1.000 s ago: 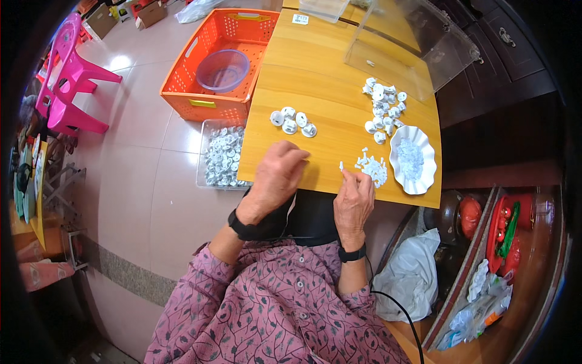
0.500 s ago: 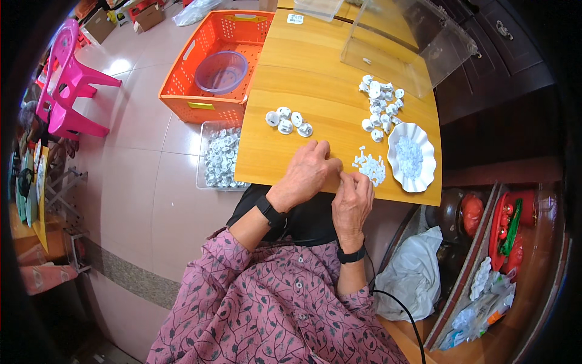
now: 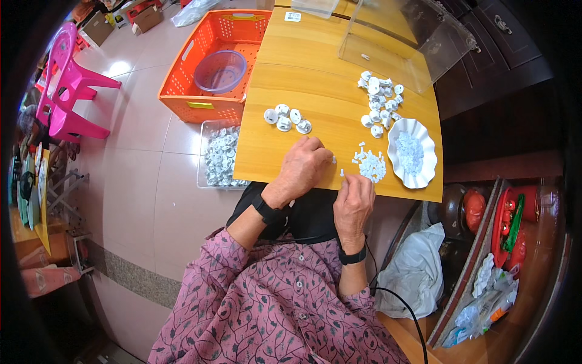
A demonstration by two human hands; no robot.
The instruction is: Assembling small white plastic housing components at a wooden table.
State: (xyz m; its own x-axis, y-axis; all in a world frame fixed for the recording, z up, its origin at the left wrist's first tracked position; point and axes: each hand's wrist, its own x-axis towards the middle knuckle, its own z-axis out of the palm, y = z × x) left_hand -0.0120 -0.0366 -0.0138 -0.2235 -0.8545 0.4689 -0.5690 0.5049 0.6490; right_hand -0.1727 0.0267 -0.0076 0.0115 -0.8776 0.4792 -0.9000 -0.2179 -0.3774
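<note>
My left hand (image 3: 305, 162) is closed over the near edge of the wooden table, with a bit of white plastic (image 3: 333, 160) showing at its fingertips; most of that part is hidden. A small pale plastic peg (image 3: 342, 173) stands up between the thumb and finger of my right hand (image 3: 354, 203). Just beyond that hand lies a loose pile of similar pegs (image 3: 371, 167). More pegs fill a white scalloped dish (image 3: 427, 159) to the right. Several round white plastic caps (image 3: 284, 123) sit beyond my left hand, and a larger heap of white plastic parts (image 3: 377, 104) is farther right.
Left of the wooden table (image 3: 303, 67) stands an orange crate (image 3: 200, 103) holding a purple-tinted bowl (image 3: 220, 73). A clear bin of white parts (image 3: 219, 155) is below it. A clear plastic box (image 3: 388, 51) occupies the table's far right. A pink chair (image 3: 70, 91) stands left.
My hands have drawn apart at the fingertips. The peg in my right hand and the white part in my left now show.
</note>
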